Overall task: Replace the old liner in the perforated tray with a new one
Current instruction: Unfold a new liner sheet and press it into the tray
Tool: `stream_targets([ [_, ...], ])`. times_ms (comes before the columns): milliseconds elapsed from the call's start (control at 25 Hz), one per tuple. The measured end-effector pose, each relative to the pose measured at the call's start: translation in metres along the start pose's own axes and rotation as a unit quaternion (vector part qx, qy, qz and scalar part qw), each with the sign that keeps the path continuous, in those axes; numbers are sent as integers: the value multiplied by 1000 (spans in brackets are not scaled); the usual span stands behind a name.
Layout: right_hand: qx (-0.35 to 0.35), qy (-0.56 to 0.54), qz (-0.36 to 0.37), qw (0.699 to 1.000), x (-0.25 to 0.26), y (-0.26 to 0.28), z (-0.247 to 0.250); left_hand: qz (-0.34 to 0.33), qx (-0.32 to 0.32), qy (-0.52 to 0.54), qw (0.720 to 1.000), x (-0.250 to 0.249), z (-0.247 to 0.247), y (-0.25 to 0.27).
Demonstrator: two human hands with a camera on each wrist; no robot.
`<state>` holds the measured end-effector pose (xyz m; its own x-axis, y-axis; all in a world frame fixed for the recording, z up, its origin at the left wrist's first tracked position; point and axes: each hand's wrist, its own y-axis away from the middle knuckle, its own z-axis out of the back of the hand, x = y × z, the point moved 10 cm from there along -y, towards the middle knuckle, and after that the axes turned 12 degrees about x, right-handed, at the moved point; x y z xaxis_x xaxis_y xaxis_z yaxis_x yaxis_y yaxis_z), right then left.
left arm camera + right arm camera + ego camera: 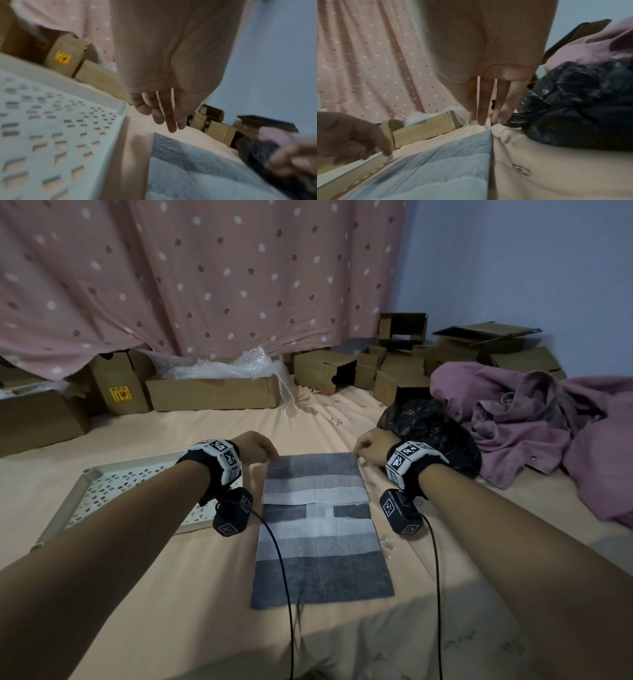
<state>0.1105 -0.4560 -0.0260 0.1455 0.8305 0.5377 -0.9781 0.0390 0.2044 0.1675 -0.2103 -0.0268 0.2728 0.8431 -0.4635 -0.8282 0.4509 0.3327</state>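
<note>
A grey liner (318, 529) with paler bands lies flat on the peach bed sheet, in the middle. To its left sits the white perforated tray (102, 491), with nothing in it. My left hand (260, 450) hovers at the liner's far left corner, and in the left wrist view its fingers (164, 119) hang straight just above the liner (188, 169), beside the tray (51, 128). My right hand (370, 448) is at the far right corner. In the right wrist view its straight fingertips (481, 119) touch the sheet at the edge of the liner (445, 169).
A crumpled black plastic bag (431, 429) lies just behind my right wrist, with a purple cloth heap (548, 419) further right. Cardboard boxes (212, 395), one holding bubble wrap, line the far edge under a dotted pink curtain (205, 268). Camera cables trail across the liner's near half.
</note>
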Motion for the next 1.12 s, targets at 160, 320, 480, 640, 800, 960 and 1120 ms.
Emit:
stream_targets([
  [160,51,123,46,990,36,-11,-25,-5,14,-201,980,-24,-23,-14],
  [320,125,177,63,974,61,-29,-73,-15,98,-272,957,-42,-63,-33],
  [480,150,196,57,967,65,-43,-90,12,117,-269,956,-41,-60,-36],
  [640,164,180,48,969,49,-44,-85,31,141,-266,953,-32,-50,-40],
  [800,158,124,16,979,16,-37,-69,44,152,-273,949,-17,-42,-42],
  [960,115,119,5,986,0,-31,-57,59,137,-281,948,-5,-37,-43],
  [1120,124,148,-7,981,-18,-22,-54,68,130,-278,949,-2,-40,-42],
])
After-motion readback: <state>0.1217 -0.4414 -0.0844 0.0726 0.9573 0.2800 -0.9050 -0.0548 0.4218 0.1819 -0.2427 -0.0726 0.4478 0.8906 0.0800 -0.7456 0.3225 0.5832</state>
